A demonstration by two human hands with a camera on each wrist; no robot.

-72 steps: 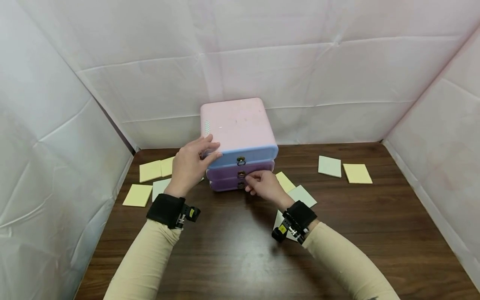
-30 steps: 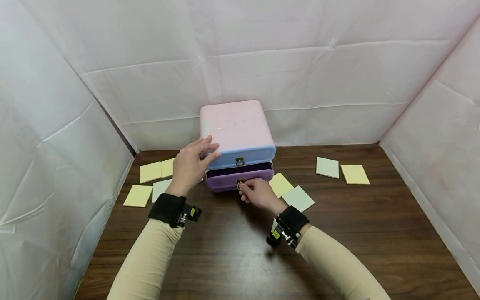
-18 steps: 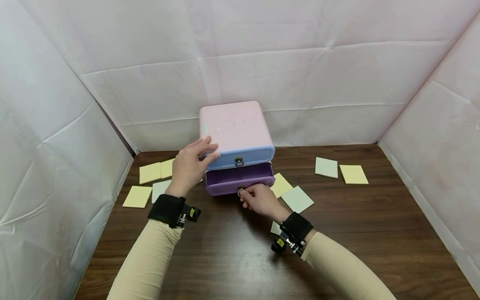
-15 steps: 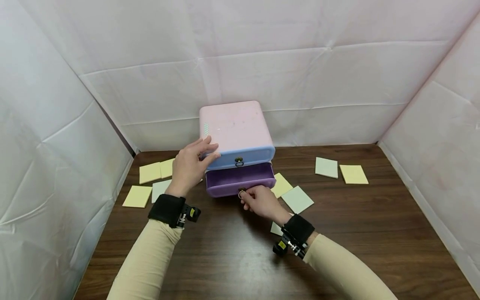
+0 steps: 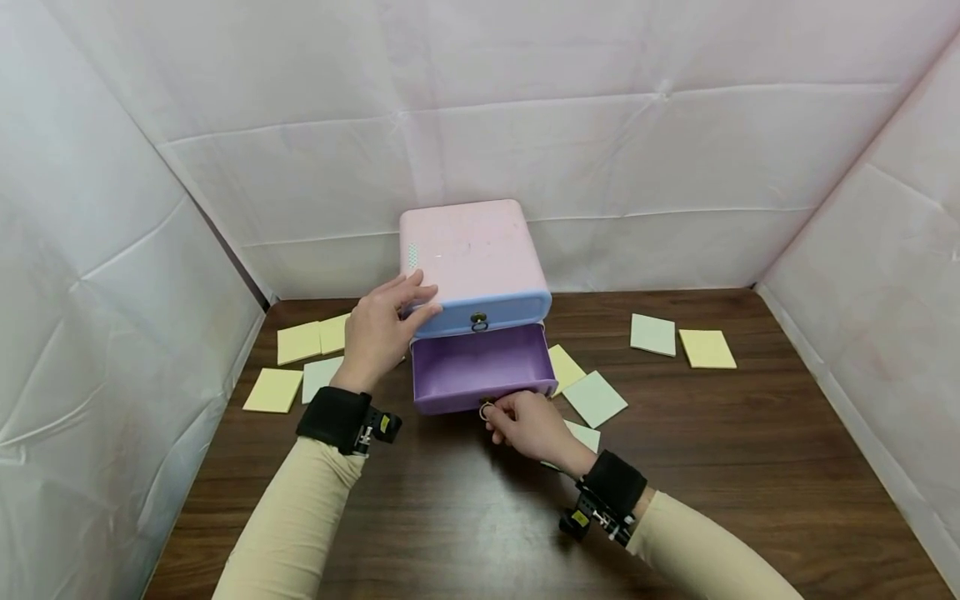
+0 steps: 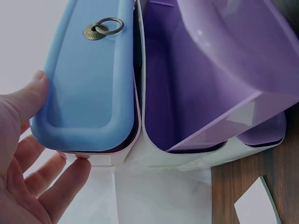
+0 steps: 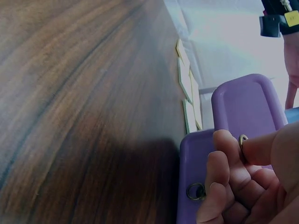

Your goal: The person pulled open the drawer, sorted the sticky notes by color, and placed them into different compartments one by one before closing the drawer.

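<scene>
The right hand pinches the ring pull of the middle drawer, thumb and forefinger curled round it; that purple drawer stands far out of the cabinet, toward the near side. The left hand rests on the cabinet's left front corner, fingers straight and spread, thumb against the blue top drawer. The cabinet sits at the far middle of the table. Sticky notes lie on the table left and right of it.
</scene>
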